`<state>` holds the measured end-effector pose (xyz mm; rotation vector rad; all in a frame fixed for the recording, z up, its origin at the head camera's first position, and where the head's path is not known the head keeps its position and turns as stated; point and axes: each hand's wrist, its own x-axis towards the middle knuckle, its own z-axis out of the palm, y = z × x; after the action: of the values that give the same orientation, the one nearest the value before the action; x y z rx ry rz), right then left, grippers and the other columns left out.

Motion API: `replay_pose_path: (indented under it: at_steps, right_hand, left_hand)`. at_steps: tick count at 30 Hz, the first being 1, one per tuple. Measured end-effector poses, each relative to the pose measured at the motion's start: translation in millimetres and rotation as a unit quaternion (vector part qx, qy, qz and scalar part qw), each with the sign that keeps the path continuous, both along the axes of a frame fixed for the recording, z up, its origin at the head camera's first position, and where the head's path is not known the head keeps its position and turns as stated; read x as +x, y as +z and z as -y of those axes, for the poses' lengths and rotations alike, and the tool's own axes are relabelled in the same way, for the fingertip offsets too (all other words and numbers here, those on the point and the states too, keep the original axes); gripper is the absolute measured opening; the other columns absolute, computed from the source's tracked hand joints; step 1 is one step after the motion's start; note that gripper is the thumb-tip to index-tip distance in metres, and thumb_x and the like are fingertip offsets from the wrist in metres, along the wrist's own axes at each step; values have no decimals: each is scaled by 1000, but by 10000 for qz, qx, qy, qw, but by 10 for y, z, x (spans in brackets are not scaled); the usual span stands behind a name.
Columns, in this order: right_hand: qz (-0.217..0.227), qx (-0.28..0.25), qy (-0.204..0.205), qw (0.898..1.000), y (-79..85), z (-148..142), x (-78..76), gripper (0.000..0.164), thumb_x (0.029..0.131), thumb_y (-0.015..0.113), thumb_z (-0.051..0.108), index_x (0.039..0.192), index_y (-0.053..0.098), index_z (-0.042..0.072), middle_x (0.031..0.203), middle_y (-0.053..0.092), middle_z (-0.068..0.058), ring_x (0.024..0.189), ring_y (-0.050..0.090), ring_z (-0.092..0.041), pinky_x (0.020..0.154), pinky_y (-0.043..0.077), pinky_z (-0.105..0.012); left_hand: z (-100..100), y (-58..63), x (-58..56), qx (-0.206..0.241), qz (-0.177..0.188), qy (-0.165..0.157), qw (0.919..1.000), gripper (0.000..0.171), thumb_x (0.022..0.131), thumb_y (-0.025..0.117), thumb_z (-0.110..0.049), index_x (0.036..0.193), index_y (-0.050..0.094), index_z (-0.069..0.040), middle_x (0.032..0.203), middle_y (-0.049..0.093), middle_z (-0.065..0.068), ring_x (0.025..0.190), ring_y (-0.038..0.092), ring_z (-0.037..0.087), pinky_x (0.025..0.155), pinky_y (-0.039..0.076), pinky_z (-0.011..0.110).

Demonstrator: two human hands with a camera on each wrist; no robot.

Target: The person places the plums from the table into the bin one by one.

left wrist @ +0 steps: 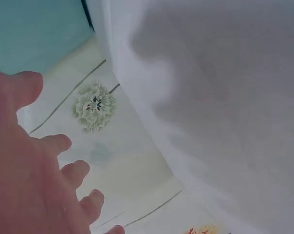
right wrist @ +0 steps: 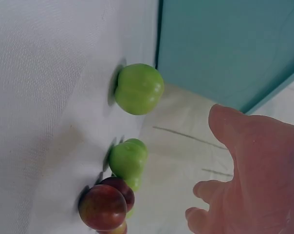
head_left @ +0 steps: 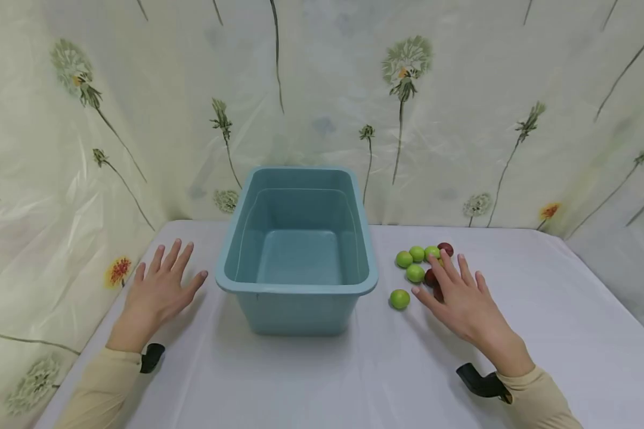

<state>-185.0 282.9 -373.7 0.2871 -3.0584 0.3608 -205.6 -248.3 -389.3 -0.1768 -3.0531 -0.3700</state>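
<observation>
My right hand (head_left: 464, 304), fingers spread and holding nothing, hovers over a small group of fruit on the right of the table. Several green plums (head_left: 404, 259) lie there along with dark red plums (head_left: 445, 248), some partly hidden behind the fingers. One green plum (right wrist: 139, 89) sits apart, nearer the bin. In the right wrist view a dark red plum (right wrist: 102, 207) shows below, apart from the fingers. On the other side of the bin, my left hand (head_left: 163, 289) is spread above the table, also holding nothing. An empty blue-green plastic bin (head_left: 297, 290) stands between both hands.
White cloth covers the table (head_left: 300, 381). Behind it and along the left side hangs a pale curtain (head_left: 322, 89) printed with dandelions. Black wrist mounts (head_left: 480, 381) sit under the sleeves.
</observation>
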Motion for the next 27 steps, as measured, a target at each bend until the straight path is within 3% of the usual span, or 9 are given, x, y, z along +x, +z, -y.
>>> replay_pose_path:
  at_steps: [8, 19, 27]
  right_hand:
    - [-40, -10, 18, 10000, 33, -11, -27, 89, 96, 39, 66, 157, 18, 5, 160, 9, -23, 145, -5, -45, 108, 2, -69]
    - [-351, -130, 126, 9992, 29, -114, -105, 83, 98, 40, 62, 157, 20, 6, 161, 12, -21, 145, 5, -47, 107, 4, -70]
    - [-684, -275, 404, 9965, 25, -228, -152, 78, 99, 50, 52, 155, 25, 5, 158, 22, -21, 145, 13, -45, 110, 6, -66]
  left_hand:
    - [-6, 133, -8, 37, -156, 16, 9999, 80, 100, 29, -63, 158, 14, -11, 163, 3, 16, 146, -2, 44, 109, 1, 67]
    - [-27, 319, -127, 73, -391, -36, 9992, 77, 101, 28, -62, 159, 14, -13, 163, 7, 16, 147, -2, 40, 110, 2, 66]
    - [-41, 389, -218, 662, -763, -125, 9948, 71, 103, 34, -55, 156, 24, -9, 161, 16, 19, 146, 9, 43, 109, 11, 66]
